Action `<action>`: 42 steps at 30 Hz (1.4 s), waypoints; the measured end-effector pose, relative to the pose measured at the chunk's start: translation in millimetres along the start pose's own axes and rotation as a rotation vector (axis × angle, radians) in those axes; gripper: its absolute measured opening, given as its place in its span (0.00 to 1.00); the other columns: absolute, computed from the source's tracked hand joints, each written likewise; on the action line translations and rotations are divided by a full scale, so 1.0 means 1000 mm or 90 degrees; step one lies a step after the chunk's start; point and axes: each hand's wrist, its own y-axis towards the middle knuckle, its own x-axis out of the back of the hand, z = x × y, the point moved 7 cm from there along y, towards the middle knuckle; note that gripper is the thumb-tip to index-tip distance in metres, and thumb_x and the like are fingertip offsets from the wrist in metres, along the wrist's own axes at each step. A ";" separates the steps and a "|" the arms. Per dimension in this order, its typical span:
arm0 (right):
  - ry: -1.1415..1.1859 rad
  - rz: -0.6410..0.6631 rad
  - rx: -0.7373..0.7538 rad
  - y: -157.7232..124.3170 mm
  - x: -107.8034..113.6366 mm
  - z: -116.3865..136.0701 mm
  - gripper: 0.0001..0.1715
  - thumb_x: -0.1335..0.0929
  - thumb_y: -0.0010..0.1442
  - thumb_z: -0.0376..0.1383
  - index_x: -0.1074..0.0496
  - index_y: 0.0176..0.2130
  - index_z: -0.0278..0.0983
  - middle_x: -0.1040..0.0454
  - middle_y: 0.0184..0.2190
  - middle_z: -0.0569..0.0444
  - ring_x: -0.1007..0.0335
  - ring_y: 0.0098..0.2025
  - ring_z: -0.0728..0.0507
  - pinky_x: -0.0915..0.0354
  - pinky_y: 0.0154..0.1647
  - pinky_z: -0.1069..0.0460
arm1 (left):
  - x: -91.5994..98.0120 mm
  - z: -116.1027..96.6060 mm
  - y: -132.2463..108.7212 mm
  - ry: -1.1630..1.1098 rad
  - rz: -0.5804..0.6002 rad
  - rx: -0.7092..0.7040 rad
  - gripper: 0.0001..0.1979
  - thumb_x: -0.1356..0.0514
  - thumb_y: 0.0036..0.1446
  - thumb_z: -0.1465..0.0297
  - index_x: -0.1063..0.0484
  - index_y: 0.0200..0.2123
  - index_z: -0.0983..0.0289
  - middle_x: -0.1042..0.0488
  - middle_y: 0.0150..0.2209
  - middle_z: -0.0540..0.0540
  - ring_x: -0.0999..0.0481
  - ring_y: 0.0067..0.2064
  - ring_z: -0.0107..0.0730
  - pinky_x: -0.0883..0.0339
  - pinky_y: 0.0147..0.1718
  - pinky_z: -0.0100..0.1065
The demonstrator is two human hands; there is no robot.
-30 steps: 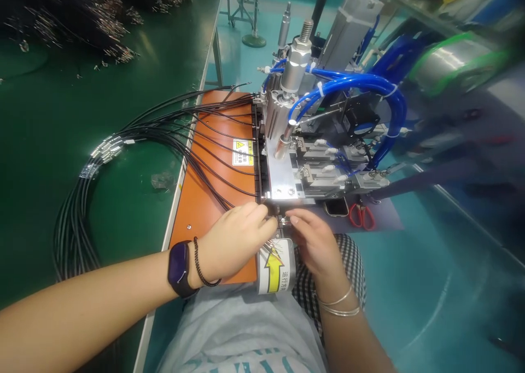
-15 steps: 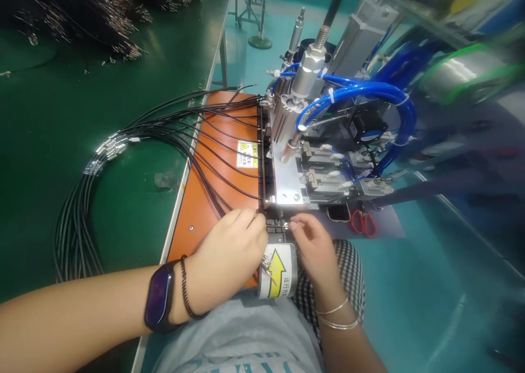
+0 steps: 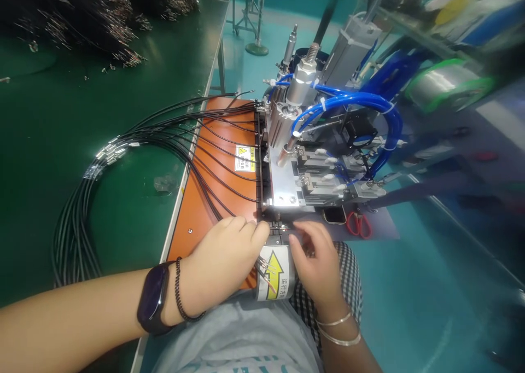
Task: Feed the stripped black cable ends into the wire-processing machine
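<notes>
Left hand (image 3: 223, 258): curled at the machine's front edge. Right hand (image 3: 315, 261): fingers bent beside it. Grip on either: cannot tell. Black cables (image 3: 172, 138): across orange panel (image 3: 184, 236), ends entering metal machine (image 3: 283, 181).

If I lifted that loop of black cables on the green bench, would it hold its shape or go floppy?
The black cables will probably flop: they lie in long, loose curves. Thin strands like these likely weigh little. Their shiny metal ends, bunched together, might snag each other.
</notes>
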 end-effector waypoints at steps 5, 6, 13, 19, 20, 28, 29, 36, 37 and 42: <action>-0.029 0.189 0.284 -0.018 -0.012 0.057 0.21 0.36 0.60 0.26 0.35 0.53 0.38 0.30 0.40 0.49 0.37 0.39 0.43 0.38 0.37 0.47 | 0.004 0.001 -0.003 -0.007 -0.032 -0.016 0.11 0.50 0.46 0.82 0.37 0.32 0.64 0.36 0.27 0.53 0.35 0.29 0.39 0.36 0.26 0.40; -0.026 0.193 0.295 -0.020 -0.014 0.061 0.21 0.36 0.60 0.26 0.35 0.53 0.38 0.29 0.40 0.49 0.37 0.38 0.43 0.38 0.36 0.48 | 0.005 0.002 -0.003 -0.013 -0.031 -0.016 0.10 0.50 0.46 0.81 0.37 0.32 0.64 0.36 0.27 0.53 0.35 0.29 0.39 0.36 0.26 0.40; -0.019 0.107 0.189 -0.012 -0.012 0.048 0.14 0.35 0.61 0.25 0.32 0.46 0.35 0.31 0.37 0.49 0.37 0.39 0.44 0.37 0.40 0.49 | -0.001 0.019 0.003 -0.030 -0.023 0.025 0.10 0.50 0.53 0.80 0.35 0.38 0.66 0.31 0.39 0.57 0.33 0.40 0.42 0.35 0.40 0.43; -0.018 0.027 0.073 -0.003 0.001 0.028 0.09 0.34 0.61 0.29 0.30 0.42 0.40 0.30 0.37 0.53 0.34 0.40 0.45 0.37 0.41 0.50 | -0.001 0.013 0.005 -0.044 -0.065 -0.060 0.12 0.49 0.57 0.77 0.35 0.45 0.66 0.28 0.39 0.57 0.30 0.41 0.39 0.33 0.40 0.42; -0.010 0.023 0.059 -0.003 0.002 0.025 0.09 0.34 0.61 0.29 0.30 0.42 0.40 0.29 0.37 0.53 0.34 0.40 0.45 0.36 0.41 0.50 | 0.000 0.011 0.004 -0.046 -0.073 -0.077 0.13 0.49 0.57 0.78 0.35 0.46 0.67 0.28 0.41 0.58 0.29 0.42 0.39 0.33 0.41 0.42; 0.080 0.024 0.034 -0.001 0.001 0.022 0.09 0.35 0.60 0.28 0.29 0.39 0.40 0.29 0.34 0.55 0.33 0.38 0.46 0.36 0.38 0.51 | 0.008 0.010 -0.009 -0.106 -0.195 -0.098 0.08 0.49 0.58 0.78 0.33 0.40 0.69 0.25 0.42 0.59 0.26 0.45 0.35 0.30 0.45 0.37; 0.085 0.024 0.040 -0.001 0.001 0.023 0.09 0.35 0.60 0.28 0.28 0.38 0.40 0.29 0.34 0.56 0.33 0.37 0.46 0.36 0.38 0.51 | 0.009 0.011 -0.009 -0.120 -0.206 -0.100 0.07 0.48 0.58 0.78 0.33 0.39 0.68 0.25 0.42 0.58 0.26 0.45 0.34 0.31 0.45 0.36; 0.094 -0.003 -0.034 -0.002 0.006 0.013 0.05 0.34 0.59 0.29 0.29 0.35 0.39 0.29 0.33 0.56 0.34 0.36 0.46 0.36 0.36 0.51 | 0.019 0.005 -0.004 -0.148 -0.236 -0.126 0.03 0.45 0.58 0.72 0.33 0.35 0.66 0.25 0.42 0.55 0.26 0.42 0.34 0.32 0.41 0.36; 0.098 0.000 -0.038 -0.003 0.005 0.013 0.05 0.34 0.60 0.30 0.29 0.35 0.39 0.29 0.33 0.56 0.34 0.36 0.46 0.36 0.36 0.51 | 0.018 0.003 -0.001 -0.136 -0.215 -0.131 0.04 0.46 0.59 0.71 0.33 0.33 0.65 0.25 0.38 0.55 0.27 0.39 0.35 0.32 0.38 0.37; 0.099 -0.004 -0.036 -0.004 0.003 0.019 0.05 0.34 0.60 0.30 0.29 0.36 0.39 0.29 0.33 0.54 0.33 0.36 0.45 0.35 0.35 0.50 | 0.003 -0.002 0.004 -0.077 -0.108 -0.100 0.08 0.51 0.62 0.70 0.34 0.39 0.64 0.31 0.27 0.52 0.32 0.29 0.34 0.40 0.25 0.35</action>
